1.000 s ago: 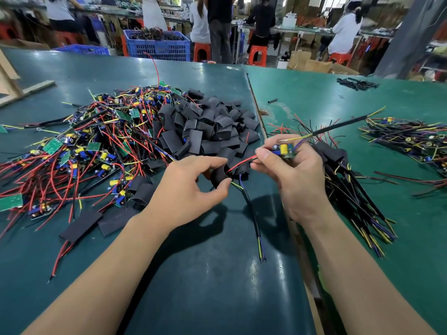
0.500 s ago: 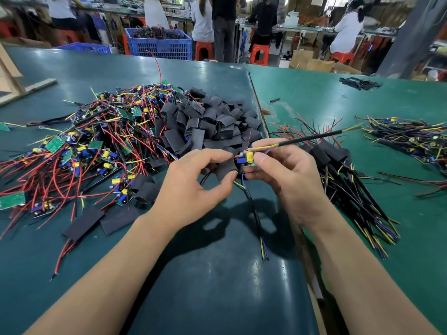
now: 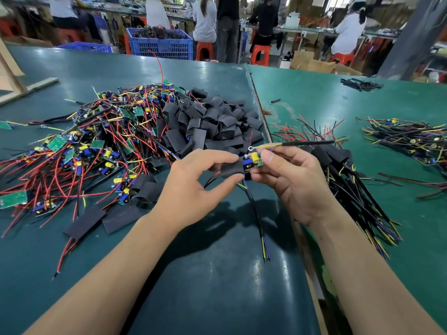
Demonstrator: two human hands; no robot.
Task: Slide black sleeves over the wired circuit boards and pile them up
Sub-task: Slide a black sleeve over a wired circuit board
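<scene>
Since a second ago the black sleeve [image 3: 231, 168] has slid partway onto the circuit board [image 3: 253, 160]. Left hand [image 3: 193, 189] pinches the sleeve; right hand [image 3: 290, 180] grips the board's exposed end, held above the table [image 3: 217, 274].

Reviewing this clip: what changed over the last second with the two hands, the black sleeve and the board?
The left hand brought the flat black rubbery sleeve up to the small green circuit board with a yellow capacitor, pinched in the right hand, and the sleeve's mouth now meets the board's end. Both grips stayed, as did the loose sleeve heap and the sleeved pile.
</scene>
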